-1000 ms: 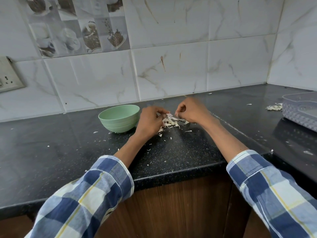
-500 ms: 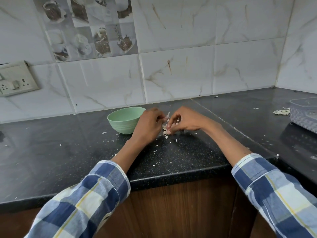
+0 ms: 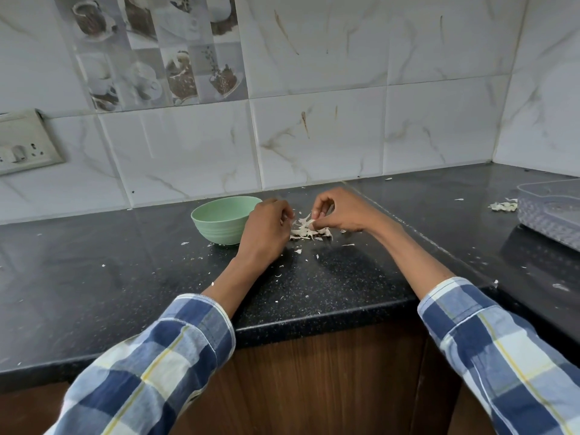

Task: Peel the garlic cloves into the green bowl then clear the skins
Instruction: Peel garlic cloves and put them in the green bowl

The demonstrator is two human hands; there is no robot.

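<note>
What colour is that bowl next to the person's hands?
The bowl is pale green, with ridges around its lower side; the head view shows it clearly.

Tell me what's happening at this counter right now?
A person in a checked shirt is working over a small heap of garlic skins on a black countertop. The right hand pinches a piece of skin at the top of the heap. The left hand is curled beside it, next to the green bowl; what it holds is hidden. Loose flakes are scattered around, and another clump of skins lies by a plastic basket on the right.
</note>
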